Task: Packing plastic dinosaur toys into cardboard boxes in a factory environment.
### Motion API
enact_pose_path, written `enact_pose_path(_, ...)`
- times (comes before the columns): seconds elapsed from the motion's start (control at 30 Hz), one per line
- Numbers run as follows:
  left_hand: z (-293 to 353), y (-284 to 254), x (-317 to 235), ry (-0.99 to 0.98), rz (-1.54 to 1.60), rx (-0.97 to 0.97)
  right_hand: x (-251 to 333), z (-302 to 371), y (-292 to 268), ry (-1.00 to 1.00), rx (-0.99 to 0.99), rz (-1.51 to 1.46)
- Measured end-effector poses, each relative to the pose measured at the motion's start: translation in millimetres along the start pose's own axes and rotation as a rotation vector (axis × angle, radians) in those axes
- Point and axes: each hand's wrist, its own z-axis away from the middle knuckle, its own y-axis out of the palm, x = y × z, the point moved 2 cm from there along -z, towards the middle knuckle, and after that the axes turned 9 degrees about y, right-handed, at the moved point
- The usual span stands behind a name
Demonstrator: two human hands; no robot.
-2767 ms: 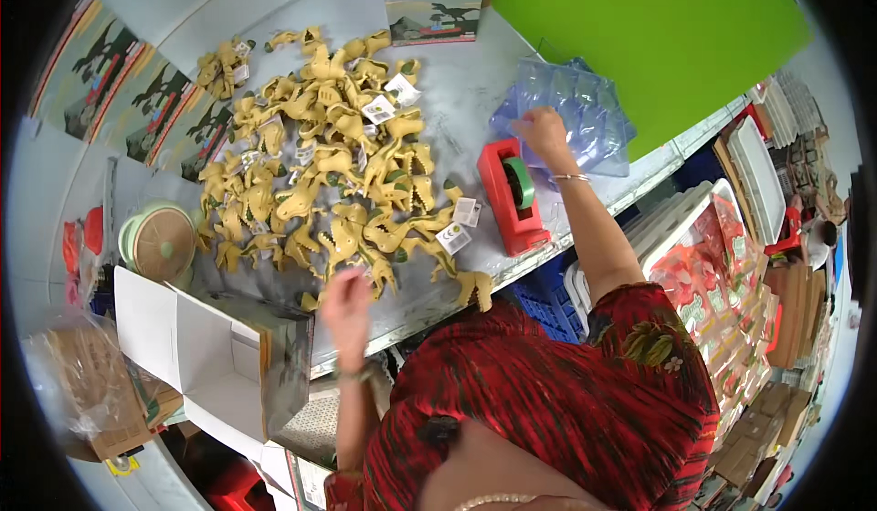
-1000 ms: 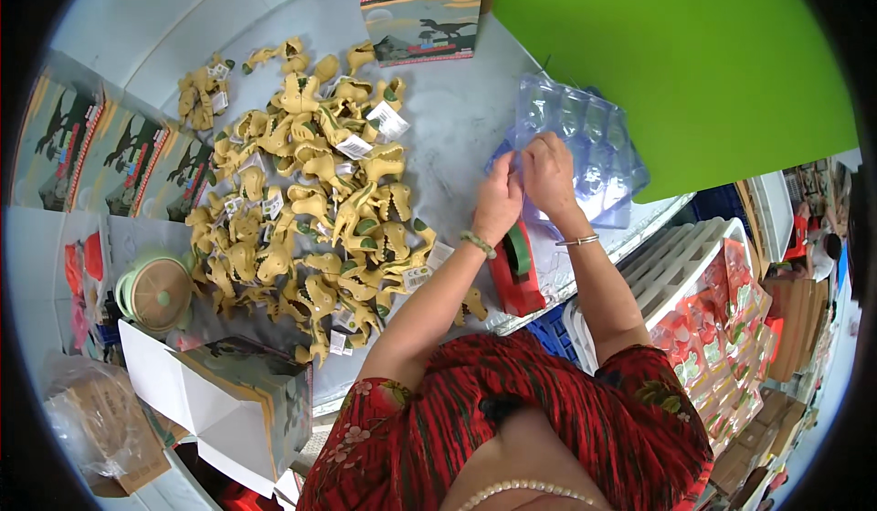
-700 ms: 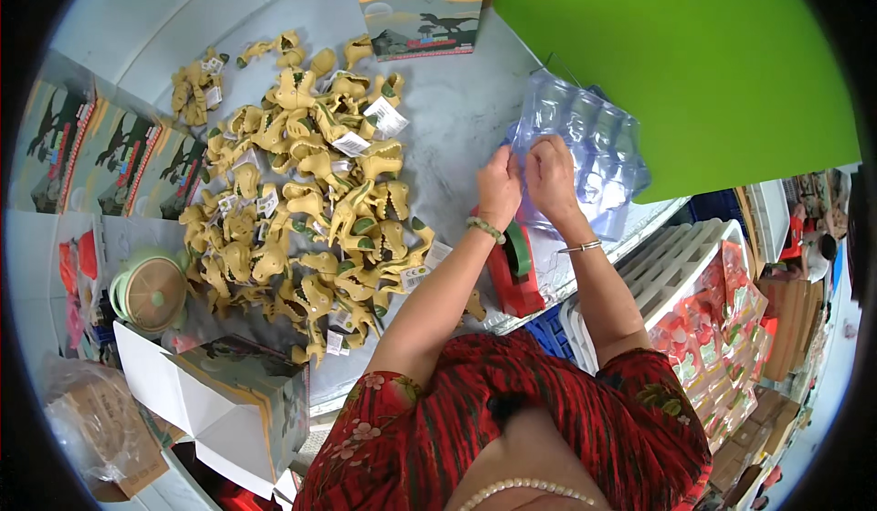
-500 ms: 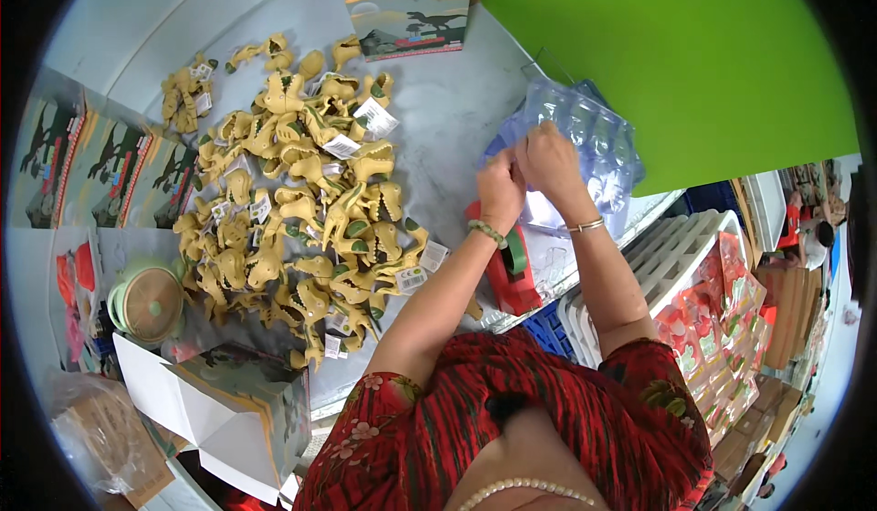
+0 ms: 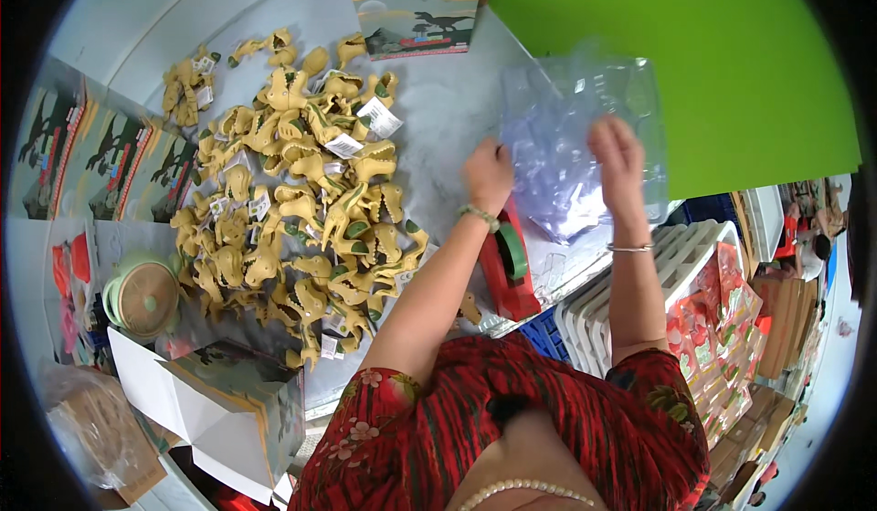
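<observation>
While the left hand [image 5: 489, 178] curls beside the clear trays [image 5: 559, 178], right hand [image 5: 619, 166] over them, grips impossible to tell, a tug could knock the tape dispenser [image 5: 519, 303] off the near edge of the table [image 5: 443, 91]

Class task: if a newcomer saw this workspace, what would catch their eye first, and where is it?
Probably the big heap of yellow toy dinosaurs, spread across the left part of the table. The bright green panel at the picture's upper right would likely come next, then the clear plastic trays, partly blurred, by the right hand.
</observation>
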Motion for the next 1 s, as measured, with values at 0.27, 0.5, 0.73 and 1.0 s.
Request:
enact_pose_path(0.27,-27.1,13.6,-1.9,0.036,0.034,0.002,81.6,34.0,-61.6,-0.22,-0.218,-0.548)
enact_pose_path(0.5,-8.2,25.9,32.0,-0.178,0.046,0.161,92.0,12.5,-87.4,-0.168,-0.162,-0.834)
enact_pose_path(0.73,-26.4,-60.9,12.1,-0.551,0.826,0.097,19.6,-11.6,-44.3,0.049,0.288,-1.053)
enact_pose_path(1.0,42.0,-265.8,-57.0,-0.166,0.929,0.022,49.4,35.2,88.5,0.214,0.623,-1.145)
